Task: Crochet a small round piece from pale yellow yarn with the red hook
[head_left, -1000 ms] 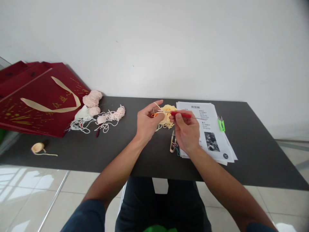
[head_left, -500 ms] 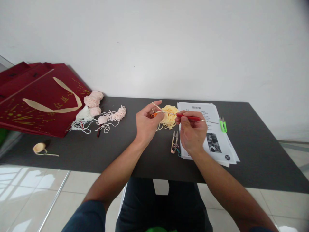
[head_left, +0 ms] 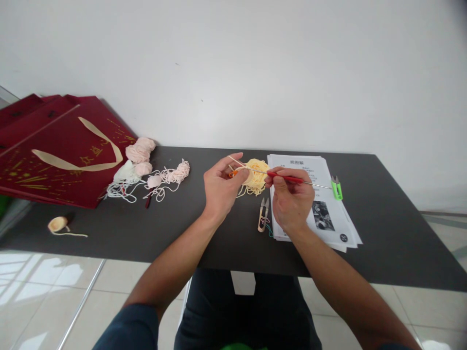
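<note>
My right hand grips the red handle of a crochet hook, its metal tip pointing left. Pinched in my left hand is a small cream crochet piece, with an orange marker beside the fingers. A strand of yarn runs over the raised left index finger. The hook's tip meets the crochet piece, but whether it sits inside a stitch is too small to tell. Just behind lies a loose heap of yellow yarn on the dark table.
Thread snips lie between my forearms. Printed sheets sit at right, with green-handled snips on their edge. At left are dark red gift bags, pink yarn, and a small cream crocheted cup.
Both hands hold nearly the same pose. The hook has shifted very slightly and tilts a little more, its tip still at the crochet piece.
</note>
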{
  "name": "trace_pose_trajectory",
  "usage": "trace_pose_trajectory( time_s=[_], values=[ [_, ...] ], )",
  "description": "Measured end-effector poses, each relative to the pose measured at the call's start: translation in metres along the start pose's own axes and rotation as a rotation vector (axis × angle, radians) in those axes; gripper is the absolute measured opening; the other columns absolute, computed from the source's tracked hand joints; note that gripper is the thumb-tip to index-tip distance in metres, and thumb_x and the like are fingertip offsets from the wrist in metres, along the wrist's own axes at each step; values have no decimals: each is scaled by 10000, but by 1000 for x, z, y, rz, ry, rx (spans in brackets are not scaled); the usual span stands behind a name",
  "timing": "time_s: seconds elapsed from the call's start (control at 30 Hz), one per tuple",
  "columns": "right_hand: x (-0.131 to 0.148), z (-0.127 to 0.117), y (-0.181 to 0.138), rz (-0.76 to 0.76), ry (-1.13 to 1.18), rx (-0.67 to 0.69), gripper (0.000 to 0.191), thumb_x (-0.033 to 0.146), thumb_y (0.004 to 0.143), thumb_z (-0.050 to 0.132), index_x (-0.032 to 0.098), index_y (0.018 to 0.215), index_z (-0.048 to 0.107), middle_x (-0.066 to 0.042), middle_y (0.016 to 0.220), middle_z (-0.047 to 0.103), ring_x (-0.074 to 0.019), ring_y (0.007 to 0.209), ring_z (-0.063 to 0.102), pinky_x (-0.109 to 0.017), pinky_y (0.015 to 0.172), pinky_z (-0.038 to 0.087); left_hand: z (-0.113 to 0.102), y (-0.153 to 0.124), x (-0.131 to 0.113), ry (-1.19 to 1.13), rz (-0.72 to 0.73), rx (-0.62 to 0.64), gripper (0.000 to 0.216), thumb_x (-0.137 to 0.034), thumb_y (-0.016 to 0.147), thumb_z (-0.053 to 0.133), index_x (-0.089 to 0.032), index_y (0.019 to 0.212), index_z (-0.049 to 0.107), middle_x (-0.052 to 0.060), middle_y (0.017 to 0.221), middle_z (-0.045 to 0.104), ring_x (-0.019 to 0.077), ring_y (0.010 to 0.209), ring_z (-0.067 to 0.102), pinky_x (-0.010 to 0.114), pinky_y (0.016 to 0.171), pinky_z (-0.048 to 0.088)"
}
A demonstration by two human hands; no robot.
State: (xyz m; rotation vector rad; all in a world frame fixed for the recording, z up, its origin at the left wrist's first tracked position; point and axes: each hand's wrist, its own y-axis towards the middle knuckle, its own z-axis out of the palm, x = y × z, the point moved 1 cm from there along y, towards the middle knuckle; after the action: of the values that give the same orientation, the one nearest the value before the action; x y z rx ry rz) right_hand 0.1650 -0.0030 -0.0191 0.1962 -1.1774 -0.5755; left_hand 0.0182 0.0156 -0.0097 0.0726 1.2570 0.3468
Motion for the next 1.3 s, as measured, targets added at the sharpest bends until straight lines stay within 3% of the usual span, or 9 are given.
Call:
trace_pose_trajectory(
  time_s=[0.53,0.83,0.93,1.07,1.3],
  values=[
    [8,8,-12,-84,-143,-20,87,207,867,790,275,918,768,1,944,806,-150,731,761,-333,696,681,4,-6,-4,96,-26,-145,335,-161,727,776,-202,1059,768,-13,778,745,97,650,650,224,624,531],
    [8,6,-19,-243,-242,122,210,143,895,750,319,989,815,-11,1020,829,-188,857,788,-419,817,695,4,-5,-1,35,-32,-198,323,-144,714,780,-216,1028,784,-29,742,724,73,601,593,205,596,498],
    [7,8,-19,-158,-194,67,159,169,878,775,299,963,811,-13,1004,830,-181,812,790,-394,780,694,4,-6,-3,43,-21,-207,327,-145,712,777,-217,1031,785,-30,739,720,75,604,591,208,599,498],
    [3,9,-10,80,-21,-46,90,222,862,801,260,936,769,9,878,814,-137,717,759,-291,681,660,5,-7,-4,58,-16,-190,338,-141,715,767,-217,1044,782,-36,737,706,75,603,578,206,591,485],
    [-4,4,4,368,239,40,133,294,845,829,259,909,717,37,867,789,-85,714,726,-198,673,636,9,-10,-6,70,-38,-138,368,-140,726,754,-228,1083,759,-49,761,656,72,619,552,204,591,467]
  ],
)
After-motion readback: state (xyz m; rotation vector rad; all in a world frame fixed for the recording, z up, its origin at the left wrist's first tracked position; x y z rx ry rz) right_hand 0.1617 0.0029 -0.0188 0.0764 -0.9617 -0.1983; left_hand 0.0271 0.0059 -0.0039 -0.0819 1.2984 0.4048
